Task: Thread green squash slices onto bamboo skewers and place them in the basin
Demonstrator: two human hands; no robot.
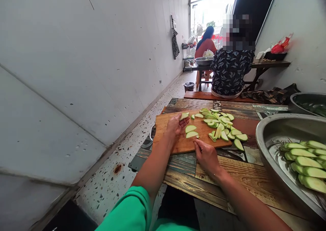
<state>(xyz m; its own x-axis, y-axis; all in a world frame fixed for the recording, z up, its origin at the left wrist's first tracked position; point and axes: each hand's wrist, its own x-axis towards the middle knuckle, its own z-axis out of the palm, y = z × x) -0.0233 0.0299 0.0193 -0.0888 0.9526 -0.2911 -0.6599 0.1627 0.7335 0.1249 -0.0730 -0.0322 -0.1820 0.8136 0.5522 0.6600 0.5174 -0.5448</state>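
Note:
My left hand [175, 125] is over the left part of a wooden cutting board [163, 132], its fingers curled round a half-round zucchini slice [184, 115]. Two more zucchini slices [191, 129] lie on the board just right of that hand. At the board's front edge my right hand [206, 154] is closed in a pinch on what looks like a thin wooden skewer [194, 140]; most of it is hidden by the fingers. A loose pile of cut zucchini [221, 122] covers the board's right side, and some pieces have spilled onto the table.
On the right stands a large metal basin [262, 139] with rows of zucchini slices [305, 161]. Behind it is another metal bowl [303, 97]. The patterned wooden table [216, 176] holds the board. Beyond are a bench [196, 95], two seated people and a bin [189, 86]. A white wall runs along the left.

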